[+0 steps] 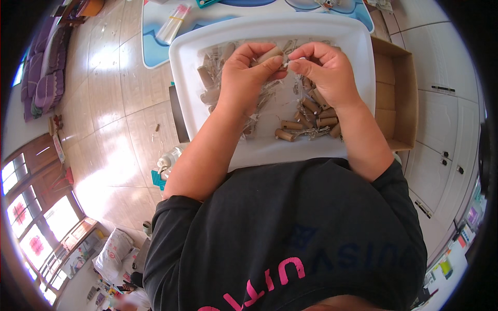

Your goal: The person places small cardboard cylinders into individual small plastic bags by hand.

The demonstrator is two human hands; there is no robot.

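Above a white plastic tub (pixel 175 67), my left hand (pixel 241 78) closes its fingers around a small brown cylinder (pixel 268 55). My right hand (pixel 332 75) sits just beside it, thumb and forefinger pinched near the cylinder's end. Something thin and pale shows at those fingertips, too small to name. Below the hands, the tub holds several more brown cylinders (pixel 311 106) with thin, clear or silvery strands tangled among them. One group lies on the right of the tub, and another brown cylinder (pixel 204 78) is among those on the left, partly hidden by my left hand and forearm.
Beyond the tub is a blue and white table (pixel 153 49) with a bundle of clear plastic sleeves (pixel 174 25). An open cardboard box (pixel 404 96) stands against the tub's right side. White cabinets (pixel 441 119) line the right; a white bottle (pixel 168 158) stands at lower left.
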